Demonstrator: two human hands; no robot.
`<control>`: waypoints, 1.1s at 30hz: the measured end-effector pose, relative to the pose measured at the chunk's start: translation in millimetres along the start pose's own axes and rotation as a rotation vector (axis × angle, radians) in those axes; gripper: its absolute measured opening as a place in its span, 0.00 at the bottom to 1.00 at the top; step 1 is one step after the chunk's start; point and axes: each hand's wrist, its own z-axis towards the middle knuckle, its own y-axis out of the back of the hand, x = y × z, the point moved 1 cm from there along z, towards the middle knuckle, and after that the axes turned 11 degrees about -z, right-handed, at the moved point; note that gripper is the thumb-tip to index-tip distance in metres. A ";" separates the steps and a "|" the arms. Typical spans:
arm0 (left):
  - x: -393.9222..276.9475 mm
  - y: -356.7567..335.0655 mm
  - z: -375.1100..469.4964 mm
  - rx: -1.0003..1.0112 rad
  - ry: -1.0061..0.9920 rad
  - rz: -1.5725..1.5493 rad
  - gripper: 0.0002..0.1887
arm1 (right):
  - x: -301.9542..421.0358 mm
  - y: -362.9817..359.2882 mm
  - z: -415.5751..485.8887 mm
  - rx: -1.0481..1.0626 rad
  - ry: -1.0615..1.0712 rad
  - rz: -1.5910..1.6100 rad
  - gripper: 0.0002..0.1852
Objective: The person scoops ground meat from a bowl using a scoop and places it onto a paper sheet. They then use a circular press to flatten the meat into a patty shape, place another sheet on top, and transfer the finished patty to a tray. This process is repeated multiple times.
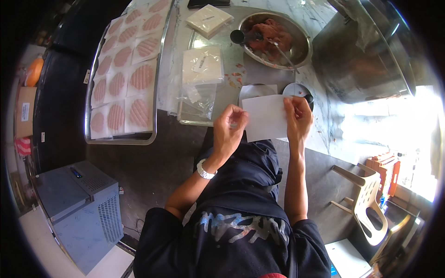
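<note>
My right hand (299, 113) pinches a square sheet of white paper (267, 120) at its upper right corner. My left hand (231, 120), with curled fingers, is at the sheet's left edge; blur hides whether it grips the paper. Behind this sheet, another white paper (267, 89) lies on a round form, mostly hidden. Close to my right fingers sits a round grey disc (293, 89) with a black knob, perhaps a burger press lid. Farther back, a steel bowl (306, 57) holds ground meat (271, 33), a metal-handled utensil (285, 55) and a black-ended tool (237, 36).
At left, a metal tray (155, 133) carries rows of ridged meat patties (140, 78) on paper squares. Wrapped paper stacks (202, 65) lie on another tray (198, 122), beside meat scraps (236, 74). A large steel pot (358, 66) stands right; a plastic chair (370, 205) lies below.
</note>
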 end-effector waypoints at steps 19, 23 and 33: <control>17.2 -15.0 44.4 -0.174 -0.218 0.902 0.08 | -15.8 -30.5 26.1 -0.087 0.282 -0.799 0.10; 20.5 -14.2 48.8 -0.193 -0.252 0.938 0.08 | -18.5 -35.6 26.5 -0.074 0.298 -0.891 0.10; 24.4 -14.3 50.7 -0.165 -0.260 0.995 0.08 | -10.4 -33.5 24.5 -0.115 0.285 -0.915 0.09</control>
